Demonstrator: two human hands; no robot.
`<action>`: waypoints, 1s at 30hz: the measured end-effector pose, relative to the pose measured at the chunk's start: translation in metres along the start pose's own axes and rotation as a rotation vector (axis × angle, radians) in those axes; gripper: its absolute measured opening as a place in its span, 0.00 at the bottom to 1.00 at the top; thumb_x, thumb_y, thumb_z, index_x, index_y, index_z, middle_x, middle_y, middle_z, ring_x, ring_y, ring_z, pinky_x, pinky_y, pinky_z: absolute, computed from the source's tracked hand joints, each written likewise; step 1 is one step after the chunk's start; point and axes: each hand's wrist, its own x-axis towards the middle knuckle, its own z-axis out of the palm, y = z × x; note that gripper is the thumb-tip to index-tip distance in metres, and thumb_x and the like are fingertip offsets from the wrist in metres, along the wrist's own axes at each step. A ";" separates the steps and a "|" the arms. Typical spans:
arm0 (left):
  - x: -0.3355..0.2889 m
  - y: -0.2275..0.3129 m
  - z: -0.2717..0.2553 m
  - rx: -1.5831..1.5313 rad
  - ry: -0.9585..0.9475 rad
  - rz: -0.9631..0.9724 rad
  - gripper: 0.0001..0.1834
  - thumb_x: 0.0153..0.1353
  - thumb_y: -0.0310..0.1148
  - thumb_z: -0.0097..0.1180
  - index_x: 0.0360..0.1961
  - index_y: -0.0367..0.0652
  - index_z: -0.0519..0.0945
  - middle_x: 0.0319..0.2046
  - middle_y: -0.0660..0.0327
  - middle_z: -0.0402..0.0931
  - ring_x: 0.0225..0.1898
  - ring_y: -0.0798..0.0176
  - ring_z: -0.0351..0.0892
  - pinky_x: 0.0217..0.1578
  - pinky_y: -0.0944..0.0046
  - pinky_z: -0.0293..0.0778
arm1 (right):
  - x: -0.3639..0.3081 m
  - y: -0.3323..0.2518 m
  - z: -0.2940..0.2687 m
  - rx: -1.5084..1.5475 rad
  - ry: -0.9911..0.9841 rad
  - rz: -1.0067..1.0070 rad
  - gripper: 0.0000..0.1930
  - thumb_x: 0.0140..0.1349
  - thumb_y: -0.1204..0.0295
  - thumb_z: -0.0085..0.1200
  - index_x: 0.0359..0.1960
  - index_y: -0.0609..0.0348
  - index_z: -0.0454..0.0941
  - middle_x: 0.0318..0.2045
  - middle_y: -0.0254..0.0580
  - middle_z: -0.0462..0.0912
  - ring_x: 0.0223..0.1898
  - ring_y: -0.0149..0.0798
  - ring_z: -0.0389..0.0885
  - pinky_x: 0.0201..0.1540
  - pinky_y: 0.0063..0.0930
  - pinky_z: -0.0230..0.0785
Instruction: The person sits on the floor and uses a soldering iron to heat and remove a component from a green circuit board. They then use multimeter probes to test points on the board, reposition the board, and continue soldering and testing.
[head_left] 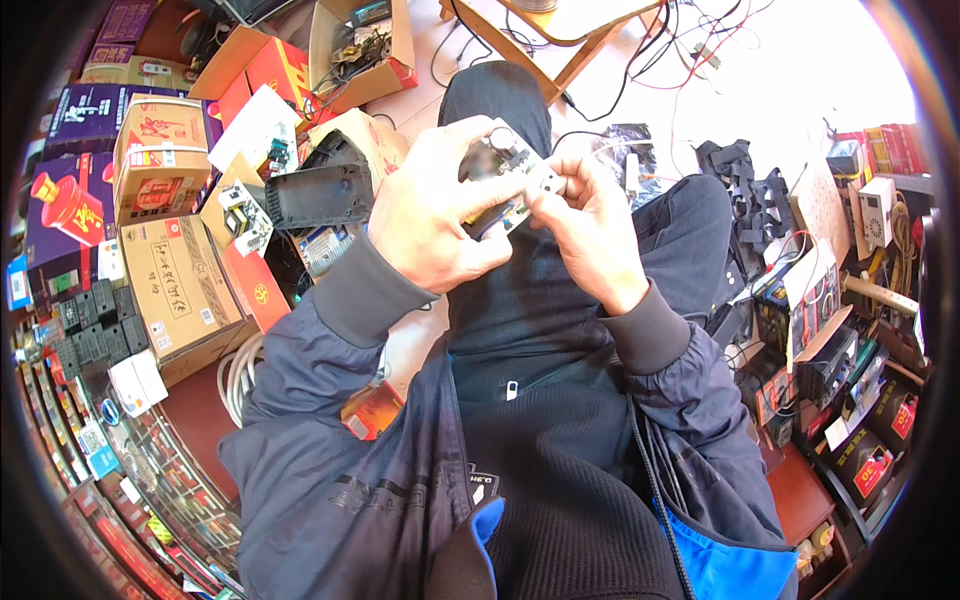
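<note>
A small circuit board [513, 150] with white edges and several components is held up over my lap. My left hand [432, 205] grips it from the left, with fingers curled around its side and lower edge. At the board's right edge, my right hand [592, 222] pinches with thumb and forefinger by a small whitish part [549, 184], which looks like a connector; whether that part is fixed to the board I cannot tell. My fingers hide much of the board's middle.
Left of my hands lies a black plastic casing [322, 197], near another circuit board [245, 217] and stacked cardboard boxes [172, 285]. An open carton [362, 75] stands at the far side. Loose cables [640, 75] run over the floor by a wooden stool [580, 68]. Cluttered shelves [850, 370] line the right.
</note>
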 end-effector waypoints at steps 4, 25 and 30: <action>-0.003 0.006 0.010 0.021 0.032 -0.033 0.33 0.43 0.34 0.73 0.57 0.53 0.92 0.66 0.42 0.76 0.64 0.38 0.79 0.66 0.47 0.76 | 0.000 0.012 0.003 -0.074 0.055 -0.032 0.12 0.76 0.76 0.59 0.57 0.62 0.75 0.40 0.31 0.82 0.37 0.21 0.77 0.43 0.19 0.72; -0.012 -0.003 0.027 0.047 0.075 -0.035 0.32 0.42 0.28 0.71 0.56 0.52 0.91 0.66 0.44 0.75 0.62 0.38 0.79 0.64 0.44 0.76 | 0.002 0.014 0.011 -0.233 0.108 -0.059 0.09 0.78 0.78 0.55 0.56 0.63 0.75 0.43 0.31 0.81 0.40 0.20 0.75 0.44 0.20 0.72; -0.007 -0.001 0.021 0.034 0.037 -0.064 0.31 0.44 0.31 0.71 0.55 0.52 0.91 0.66 0.43 0.75 0.61 0.38 0.79 0.64 0.45 0.77 | 0.006 0.018 0.003 -0.072 0.072 0.037 0.13 0.76 0.78 0.53 0.59 0.66 0.75 0.43 0.35 0.83 0.39 0.24 0.79 0.46 0.22 0.75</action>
